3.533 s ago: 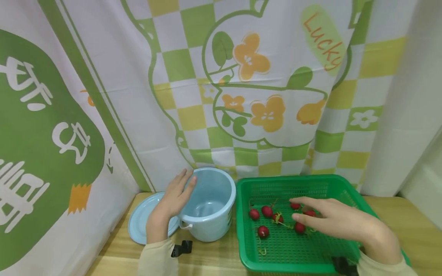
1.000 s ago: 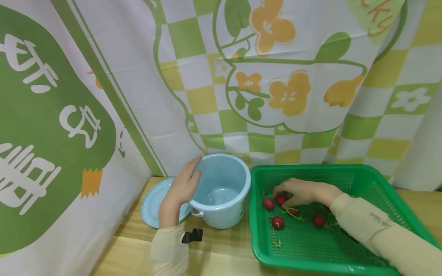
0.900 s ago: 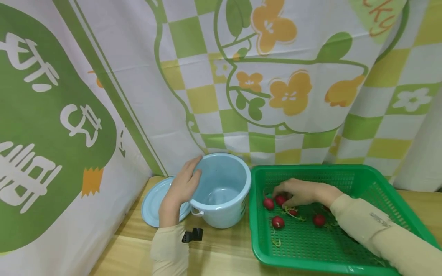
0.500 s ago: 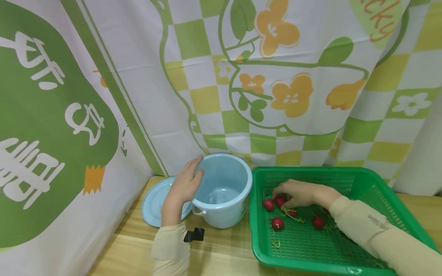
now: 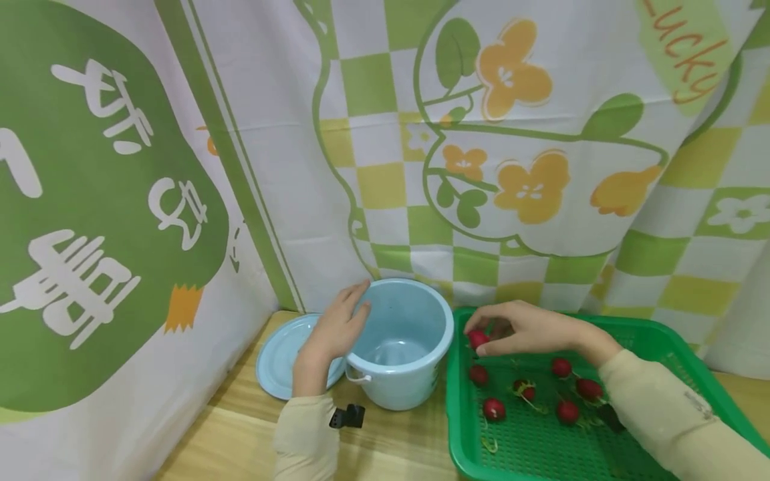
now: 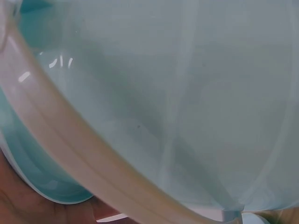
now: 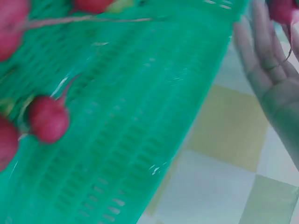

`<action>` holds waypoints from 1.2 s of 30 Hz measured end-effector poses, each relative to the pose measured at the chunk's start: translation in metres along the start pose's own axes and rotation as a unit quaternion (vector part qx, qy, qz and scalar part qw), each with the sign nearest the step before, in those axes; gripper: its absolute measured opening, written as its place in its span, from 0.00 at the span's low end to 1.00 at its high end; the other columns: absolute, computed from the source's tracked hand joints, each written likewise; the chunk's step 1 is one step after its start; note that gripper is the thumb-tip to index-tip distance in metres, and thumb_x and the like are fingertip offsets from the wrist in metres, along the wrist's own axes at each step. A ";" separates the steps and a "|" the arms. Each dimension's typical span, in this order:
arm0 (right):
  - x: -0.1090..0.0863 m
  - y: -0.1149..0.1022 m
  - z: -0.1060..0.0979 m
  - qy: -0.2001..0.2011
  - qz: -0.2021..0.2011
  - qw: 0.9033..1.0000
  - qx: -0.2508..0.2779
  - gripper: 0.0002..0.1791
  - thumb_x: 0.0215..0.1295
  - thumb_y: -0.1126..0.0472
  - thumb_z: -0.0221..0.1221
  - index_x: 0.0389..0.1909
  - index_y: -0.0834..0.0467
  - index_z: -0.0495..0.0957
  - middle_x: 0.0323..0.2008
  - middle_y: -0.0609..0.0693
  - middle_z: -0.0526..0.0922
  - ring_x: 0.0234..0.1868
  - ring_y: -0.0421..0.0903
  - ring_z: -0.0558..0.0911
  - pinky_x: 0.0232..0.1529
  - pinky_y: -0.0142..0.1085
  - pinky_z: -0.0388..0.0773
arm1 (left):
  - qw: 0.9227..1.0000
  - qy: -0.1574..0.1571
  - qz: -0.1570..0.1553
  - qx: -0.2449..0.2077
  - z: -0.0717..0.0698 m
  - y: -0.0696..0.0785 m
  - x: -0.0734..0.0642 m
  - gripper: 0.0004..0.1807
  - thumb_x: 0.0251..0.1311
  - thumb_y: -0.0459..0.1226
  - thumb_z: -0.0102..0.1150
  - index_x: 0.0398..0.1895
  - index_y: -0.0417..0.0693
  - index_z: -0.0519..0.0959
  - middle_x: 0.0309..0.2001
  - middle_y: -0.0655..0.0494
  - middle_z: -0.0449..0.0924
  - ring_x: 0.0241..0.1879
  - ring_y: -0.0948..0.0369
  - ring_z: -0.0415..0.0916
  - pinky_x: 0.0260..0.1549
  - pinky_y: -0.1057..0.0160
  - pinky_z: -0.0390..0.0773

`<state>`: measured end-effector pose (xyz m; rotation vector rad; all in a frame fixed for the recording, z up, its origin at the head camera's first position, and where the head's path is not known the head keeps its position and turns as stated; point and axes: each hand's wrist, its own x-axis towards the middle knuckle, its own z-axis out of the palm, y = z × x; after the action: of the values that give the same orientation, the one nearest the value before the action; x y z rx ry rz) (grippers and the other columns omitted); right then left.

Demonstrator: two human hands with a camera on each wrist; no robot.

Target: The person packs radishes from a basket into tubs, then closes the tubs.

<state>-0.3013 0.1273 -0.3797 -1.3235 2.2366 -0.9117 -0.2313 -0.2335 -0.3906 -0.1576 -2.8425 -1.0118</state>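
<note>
Radish (image 5: 478, 339) pinched between the thumb and fingertips of the right hand (image 5: 529, 327), near the far left corner of the green basket (image 5: 455, 427). The right-wrist view shows a thin root trailing from it. Six more radishes (image 5: 494, 409) lie spread over the basket's mesh floor, some with short green stems and pale roots. The sleeve (image 5: 658, 407) of the right arm crosses the basket's right side.

To the left of the basket, and just beside it, a light blue bucket (image 5: 400, 391) stands upright, its mouth facing up. The left hand (image 5: 339, 327) is at the bucket's left rim, fingers straight and holding nothing; whether they touch the rim cannot be told. A black clip (image 5: 347, 417) shows beside the left cuff. A round blue lid (image 5: 285, 357) lies flat, partly behind the left forearm. Basket, bucket and lid rest on a wooden table (image 5: 385, 444). Behind them hangs a cloth (image 5: 385, 187) with green and yellow checks, orange flowers and the word "Lucky".
</note>
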 end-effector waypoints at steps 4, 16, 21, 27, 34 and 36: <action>0.009 -0.010 -0.006 -0.025 0.000 0.997 0.079 0.19 0.77 0.56 0.63 0.65 0.52 0.80 0.37 0.51 0.86 0.32 0.46 0.83 0.38 0.39 0.84 | 1.000 -0.001 0.001 0.001 0.002 -0.002 0.000 0.31 0.84 0.46 0.38 0.84 0.49 0.59 0.82 0.45 0.57 0.80 0.43 0.55 0.77 0.37 0.57; 0.041 -0.020 0.001 0.097 0.011 0.980 0.172 0.24 0.77 0.55 0.63 0.70 0.56 0.77 0.60 0.53 0.83 0.41 0.70 0.83 0.50 0.57 0.84 | 1.000 -0.005 0.006 0.003 0.003 -0.001 0.000 0.31 0.83 0.46 0.39 0.85 0.49 0.58 0.82 0.45 0.57 0.80 0.44 0.54 0.78 0.38 0.56; 0.056 -0.016 0.005 0.098 0.014 0.982 0.160 0.25 0.76 0.54 0.65 0.69 0.55 0.77 0.58 0.51 0.85 0.42 0.61 0.85 0.44 0.53 0.86 | 1.000 -0.004 0.008 0.000 0.005 -0.002 0.001 0.31 0.83 0.45 0.39 0.84 0.49 0.59 0.82 0.45 0.58 0.80 0.44 0.55 0.78 0.39 0.57; 0.072 -0.020 0.005 0.094 0.022 0.989 0.115 0.25 0.72 0.51 0.68 0.66 0.53 0.80 0.54 0.49 0.87 0.33 0.51 0.82 0.31 0.43 0.84 | 1.000 -0.003 0.008 0.006 0.003 -0.001 0.000 0.31 0.83 0.45 0.39 0.84 0.49 0.59 0.82 0.45 0.58 0.80 0.44 0.56 0.77 0.38 0.58; 0.088 -0.027 -0.002 0.061 0.017 0.996 0.070 0.24 0.71 0.51 0.69 0.65 0.54 0.82 0.54 0.47 0.88 0.24 0.44 0.74 0.23 0.36 0.78 | 1.000 -0.002 0.009 0.010 0.000 -0.001 0.001 0.31 0.83 0.46 0.39 0.85 0.50 0.59 0.82 0.46 0.58 0.80 0.45 0.55 0.77 0.39 0.58; 0.092 -0.029 -0.004 0.044 0.022 0.996 0.072 0.24 0.72 0.51 0.69 0.64 0.54 0.82 0.55 0.48 0.88 0.24 0.44 0.74 0.23 0.35 0.77 | 1.000 0.001 0.008 0.010 -0.001 -0.001 0.001 0.31 0.82 0.46 0.39 0.84 0.49 0.59 0.82 0.45 0.58 0.80 0.45 0.56 0.77 0.39 0.58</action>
<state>-0.3302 0.0380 -0.3568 -1.1860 2.2094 -1.1135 -0.2320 -0.2353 -0.3904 -0.1772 -2.8428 -0.9795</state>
